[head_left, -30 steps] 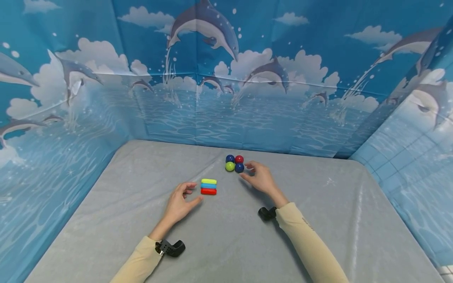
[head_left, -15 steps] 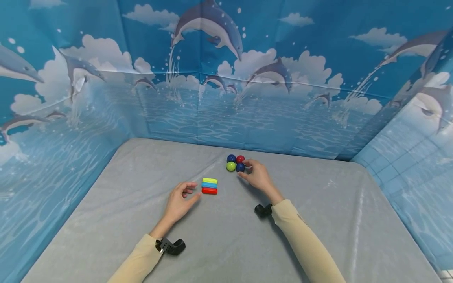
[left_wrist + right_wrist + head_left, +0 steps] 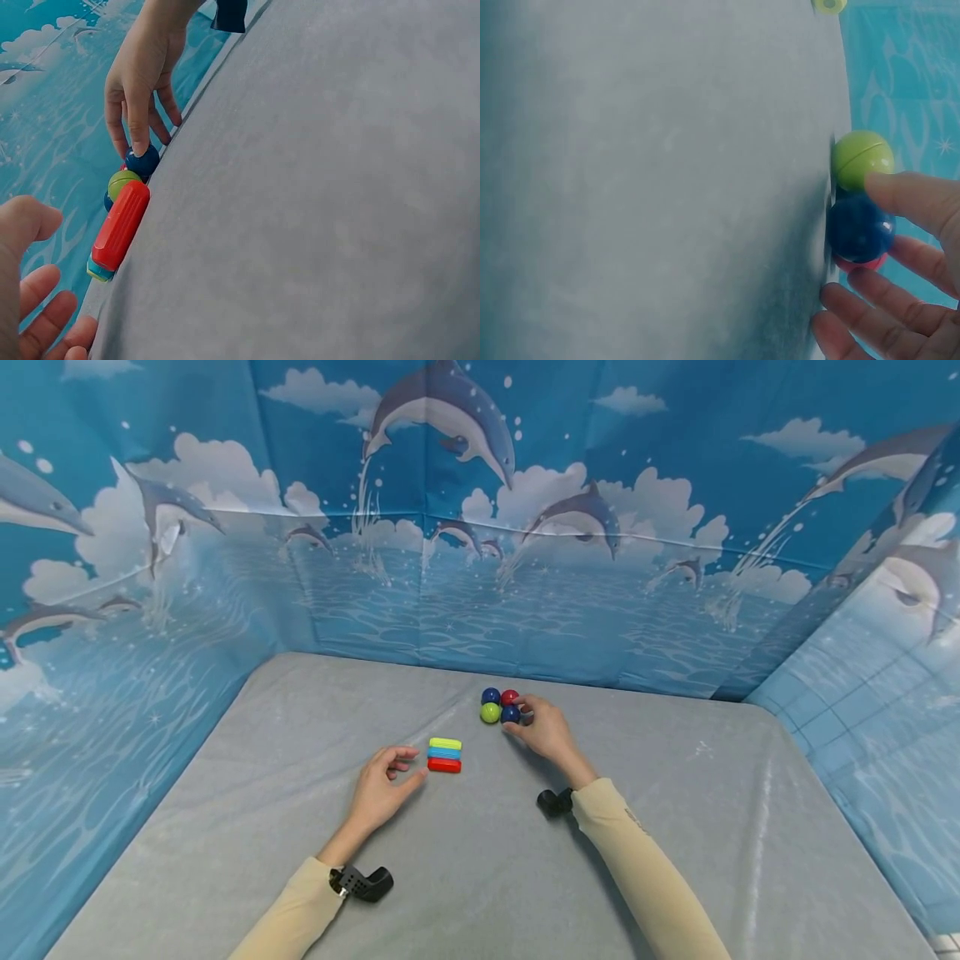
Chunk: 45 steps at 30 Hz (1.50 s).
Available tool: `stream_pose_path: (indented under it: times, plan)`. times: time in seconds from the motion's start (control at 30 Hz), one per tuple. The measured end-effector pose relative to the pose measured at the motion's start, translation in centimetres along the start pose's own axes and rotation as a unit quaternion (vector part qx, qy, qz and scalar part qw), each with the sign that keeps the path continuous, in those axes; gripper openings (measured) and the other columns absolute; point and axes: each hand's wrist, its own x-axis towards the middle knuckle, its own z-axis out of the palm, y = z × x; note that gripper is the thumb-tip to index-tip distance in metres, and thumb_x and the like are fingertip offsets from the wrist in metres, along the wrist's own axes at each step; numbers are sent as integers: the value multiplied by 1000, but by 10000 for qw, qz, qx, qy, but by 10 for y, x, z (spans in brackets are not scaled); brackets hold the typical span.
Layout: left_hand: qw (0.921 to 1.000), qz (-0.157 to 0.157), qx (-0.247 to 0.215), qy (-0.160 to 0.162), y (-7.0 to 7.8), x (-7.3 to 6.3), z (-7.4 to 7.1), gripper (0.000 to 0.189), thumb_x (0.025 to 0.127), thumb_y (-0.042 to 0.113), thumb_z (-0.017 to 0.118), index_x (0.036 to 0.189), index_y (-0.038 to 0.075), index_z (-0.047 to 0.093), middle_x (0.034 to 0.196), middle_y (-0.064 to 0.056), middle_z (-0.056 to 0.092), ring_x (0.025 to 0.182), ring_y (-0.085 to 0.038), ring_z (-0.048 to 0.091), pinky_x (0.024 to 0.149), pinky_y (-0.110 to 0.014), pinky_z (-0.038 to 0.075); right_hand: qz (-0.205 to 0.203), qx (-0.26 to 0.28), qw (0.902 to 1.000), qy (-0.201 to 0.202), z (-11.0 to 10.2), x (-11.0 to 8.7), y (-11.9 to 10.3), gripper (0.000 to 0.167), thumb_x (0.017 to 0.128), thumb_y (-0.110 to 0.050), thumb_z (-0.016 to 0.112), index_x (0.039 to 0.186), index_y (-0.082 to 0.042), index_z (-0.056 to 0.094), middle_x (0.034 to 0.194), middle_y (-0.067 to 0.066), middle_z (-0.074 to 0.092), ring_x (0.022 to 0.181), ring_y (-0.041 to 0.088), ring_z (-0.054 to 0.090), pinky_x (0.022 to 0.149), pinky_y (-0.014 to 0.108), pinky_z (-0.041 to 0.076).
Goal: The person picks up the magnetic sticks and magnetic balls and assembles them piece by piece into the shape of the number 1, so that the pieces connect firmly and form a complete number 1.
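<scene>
Two dark blue balls, a yellow-green ball [image 3: 490,713] and a red ball [image 3: 509,697] sit together in a square cluster. My right hand [image 3: 550,731] pinches the near dark blue ball [image 3: 862,227] between thumb and forefinger, its other fingers spread beside it. The far dark blue ball [image 3: 491,696] is at the back left. Nearer me, a yellow bar [image 3: 446,743], a blue bar [image 3: 444,753] and a red bar [image 3: 444,766] lie side by side. My left hand [image 3: 382,787], relaxed and holding nothing, is just left of them, its thumb near the red bar.
A grey cloth-covered table [image 3: 480,877] carries everything, with its back edge just behind the balls. Blue curtains [image 3: 465,593] printed with dolphins hang behind and along both sides. A black wrist camera [image 3: 553,803] juts from the right wrist.
My right hand has moved slightly left, its thumb and forefinger closing in on the near dark blue ball. My left hand, the bars and the balls stay about where they were.
</scene>
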Motion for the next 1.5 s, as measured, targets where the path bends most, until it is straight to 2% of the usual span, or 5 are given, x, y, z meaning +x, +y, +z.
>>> stream_pose_path:
  times: [0.63, 1.17, 1.5]
  plan:
    - [10000, -47, 19, -46, 1, -2, 2, 30, 80, 19, 78, 105, 6, 67, 101, -4, 64, 85, -17, 59, 73, -33, 46, 86, -467, 9989, 28, 6, 3, 3, 43, 81, -30, 76, 115, -6, 62, 108, 13, 63, 92, 27, 60, 74, 44, 48]
    - [10000, -16, -14, -75, 2, -2, 1, 33, 79, 19, 78, 106, 4, 66, 101, -7, 64, 85, -20, 59, 74, -36, 46, 86, -351, 9993, -21, 3, 3, 2, 39, 83, -28, 75, 113, -7, 61, 104, 14, 64, 90, 27, 60, 75, 44, 48]
    - [9997, 31, 171, -157, 2, 0, -1, 32, 79, 18, 78, 106, 6, 67, 101, -4, 63, 85, -18, 59, 74, -35, 47, 57, -327, 9994, -36, 1, 0, 5, 38, 82, -29, 75, 111, -8, 62, 101, 12, 65, 89, 26, 62, 74, 44, 48]
